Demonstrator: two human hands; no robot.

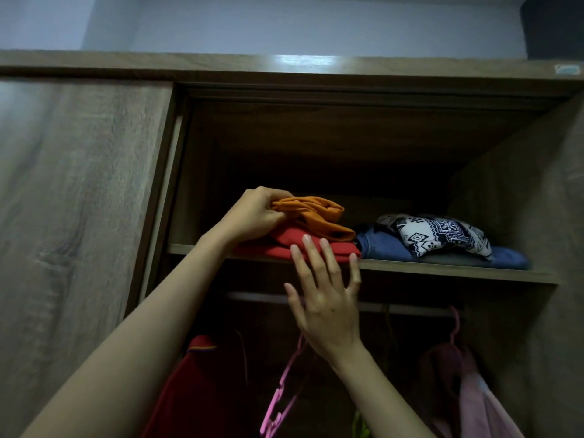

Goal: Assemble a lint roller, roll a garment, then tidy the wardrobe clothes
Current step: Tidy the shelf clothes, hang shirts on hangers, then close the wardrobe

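Observation:
I look up into an open wardrobe. On its upper shelf [442,273] an orange folded garment [316,216] lies on a red folded garment [284,245]. My left hand [256,213] is shut on the left end of the orange garment. My right hand [325,292] is raised in front of the shelf edge with fingers spread, its fingertips over the front of the red garment. To the right lies a black-and-white patterned cloth [439,235] on folded blue jeans [385,245]. No lint roller is in view.
Below the shelf runs a hanging rail [407,309] with a red garment [196,387], a pink hanger [284,393] and a pink garment [477,403]. A closed sliding door [72,200] stands at the left and the wardrobe's side wall [543,197] at the right.

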